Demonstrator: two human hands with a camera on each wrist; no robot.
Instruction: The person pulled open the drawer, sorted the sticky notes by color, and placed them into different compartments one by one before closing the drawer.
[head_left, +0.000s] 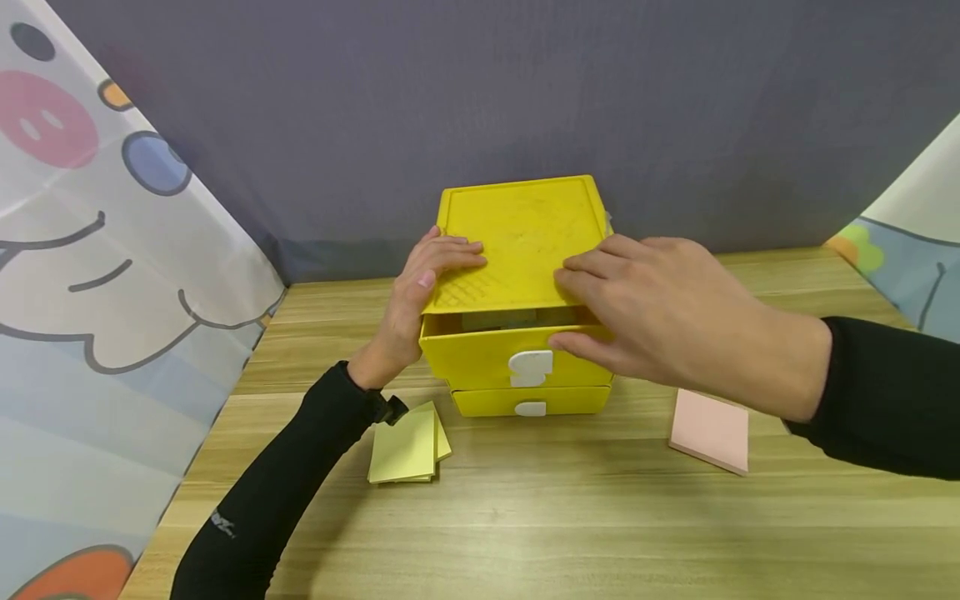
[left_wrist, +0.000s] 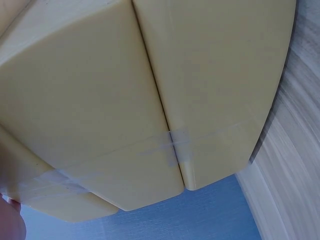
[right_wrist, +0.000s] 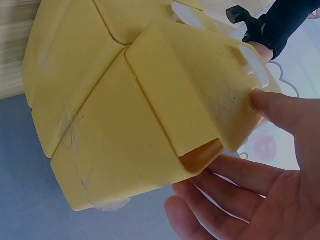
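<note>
A yellow drawer cabinet (head_left: pixel 525 225) stands before me, its top drawer (head_left: pixel 480 358) pulled slightly out. Through the gap, something pale shows inside, too little seen to name. My left hand (head_left: pixel 423 292) rests against the cabinet's left side, fingers flat over the top. On the right, my right hand (head_left: pixel 645 300) lays its fingers on the top's front edge while its thumb touches the drawer front. The right wrist view shows this thumb (right_wrist: pixel 280 107) near the white handle (right_wrist: pixel 255 65). In the left wrist view, the cabinet's side panels (left_wrist: pixel 100 110) fill most of the picture.
A lower drawer (head_left: pixel 480 402) with its own white handle is pushed in. Yellow sticky notes (head_left: pixel 405 446) lie at the front left of the wooden table (head_left: pixel 510 517), a pink pad (head_left: pixel 710 429) at the right. A grey panel (head_left: pixel 450 100) rises behind the cabinet.
</note>
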